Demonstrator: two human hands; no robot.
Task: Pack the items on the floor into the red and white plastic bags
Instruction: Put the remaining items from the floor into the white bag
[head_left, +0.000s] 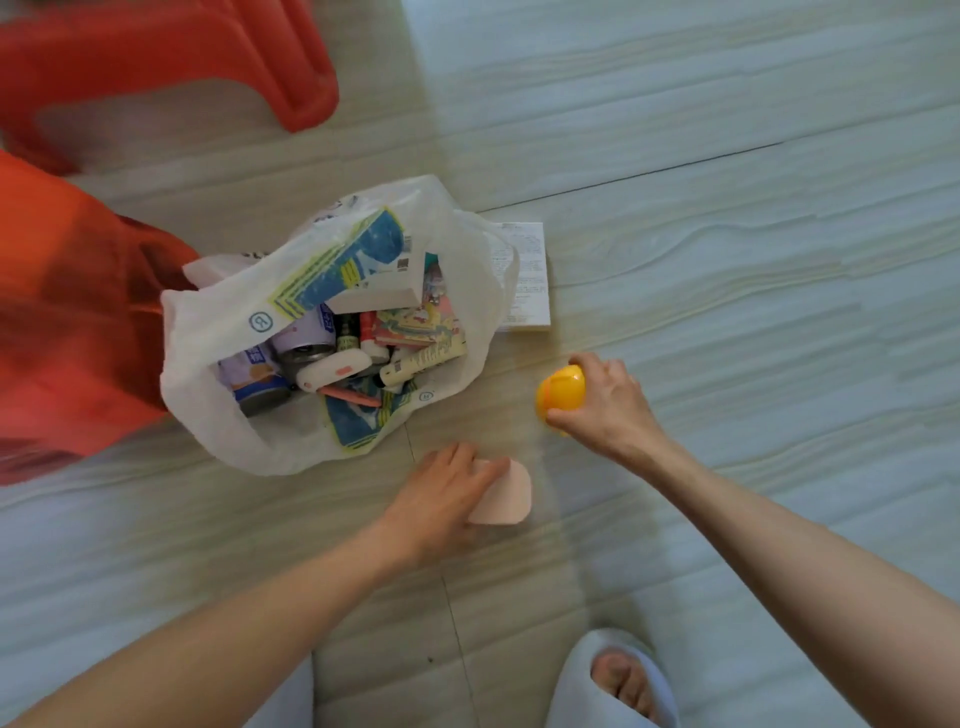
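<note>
The white plastic bag (208, 332) stands open on the floor, holding several items: cans, tubes, a white box and small packets. The red plastic bag (67, 322) lies at the left, beside it. My right hand (608, 400) grips a yellow round object (561, 392) just right of the white bag. My left hand (447, 499) rests on a flat pink pad (511, 499) on the floor, in front of the bag, with fingers over its left part.
A red plastic stool (171, 57) stands at the upper left. A white printed paper (524, 275) lies on the floor behind the white bag's right side. My slippered foot (618, 680) is at the bottom right. The floor is pale wood-pattern tile.
</note>
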